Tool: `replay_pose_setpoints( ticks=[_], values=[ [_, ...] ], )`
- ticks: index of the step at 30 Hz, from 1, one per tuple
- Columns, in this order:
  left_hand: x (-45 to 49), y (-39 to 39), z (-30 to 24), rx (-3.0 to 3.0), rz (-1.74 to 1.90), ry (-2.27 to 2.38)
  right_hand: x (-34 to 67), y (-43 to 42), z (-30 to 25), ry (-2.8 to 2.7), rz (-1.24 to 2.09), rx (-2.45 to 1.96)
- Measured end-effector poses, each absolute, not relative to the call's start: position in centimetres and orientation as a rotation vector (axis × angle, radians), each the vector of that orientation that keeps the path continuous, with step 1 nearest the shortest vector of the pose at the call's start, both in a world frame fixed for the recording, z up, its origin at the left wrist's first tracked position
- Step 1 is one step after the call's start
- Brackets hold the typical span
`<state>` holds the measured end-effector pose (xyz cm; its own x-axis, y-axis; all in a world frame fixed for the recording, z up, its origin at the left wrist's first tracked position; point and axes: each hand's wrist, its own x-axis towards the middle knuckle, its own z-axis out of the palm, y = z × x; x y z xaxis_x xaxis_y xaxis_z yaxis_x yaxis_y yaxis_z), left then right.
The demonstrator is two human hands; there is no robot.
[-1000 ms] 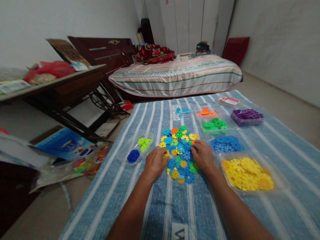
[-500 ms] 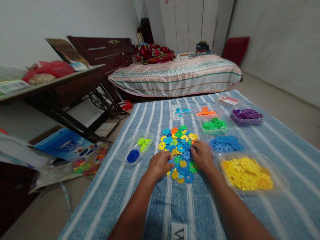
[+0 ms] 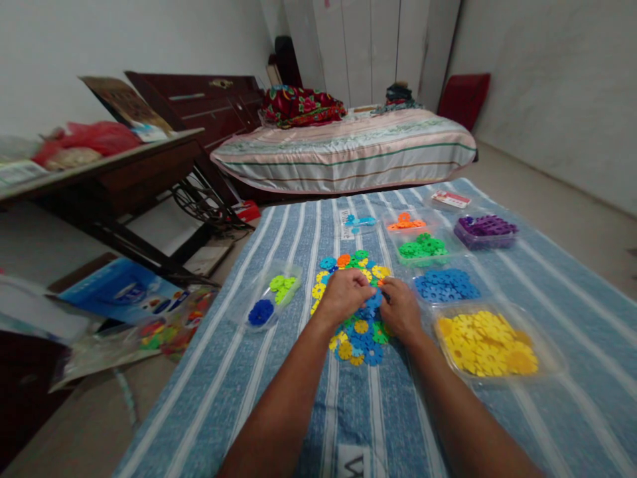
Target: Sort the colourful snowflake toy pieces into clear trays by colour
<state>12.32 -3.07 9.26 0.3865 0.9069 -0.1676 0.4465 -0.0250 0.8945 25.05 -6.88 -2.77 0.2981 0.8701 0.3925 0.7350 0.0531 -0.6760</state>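
Note:
A mixed pile of flower-shaped plastic discs [image 3: 361, 326] in blue, yellow, green and orange lies on the striped cloth. Over its upper middle is my left hand [image 3: 347, 293], thumb and fingers drawn together beside a blue disc [image 3: 374, 300]. My right hand [image 3: 401, 309] rests at the pile's right edge with its fingers curled in, close to the left fingertips and the same blue disc. What either hand pinches is hidden by the fingers. Right of the pile stand a tub of blue discs [image 3: 445, 285] and a larger tub of yellow discs [image 3: 485, 342].
Left of the pile is a clear tub [image 3: 239, 312] with dark blue and lime discs. Farther back are tubs of green discs [image 3: 423, 247], orange discs [image 3: 405, 222], purple discs [image 3: 485, 229] and light blue discs [image 3: 359, 222]. A bed [image 3: 343, 156] stands beyond the table.
My left hand has moved from the pile's left side up and right across it, close to my right hand. The right hand has stayed at the right edge. The view has shifted slightly.

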Motion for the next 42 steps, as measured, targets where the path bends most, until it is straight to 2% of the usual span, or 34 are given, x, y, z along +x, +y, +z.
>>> replay_pose_setpoints(
  ticks=[4,7,13,16,29,42],
  values=[
    [16.3,-3.2,10.7,1.571,0.604,0.987,25.1,-6.9,-2.7,-1.483,0.230,-1.739],
    [15.6,-3.0,10.2,1.829,0.540,1.134,25.2,-6.7,-2.9,-1.500,0.224,-1.692],
    [10.4,-4.1,8.0,2.258,-0.027,1.474,25.2,-6.5,-3.1,-1.498,0.198,-1.673],
    [9.2,-5.0,7.1,2.319,-0.164,1.478,25.2,-6.6,-3.1,-1.495,0.201,-1.675],
    [8.8,-5.0,6.2,2.203,-0.067,1.395,25.3,-6.6,-3.1,-1.488,0.171,-1.671],
    [7.7,-4.6,5.4,1.929,0.238,1.375,25.3,-6.7,-3.0,-1.485,0.181,-1.656]
  ],
)
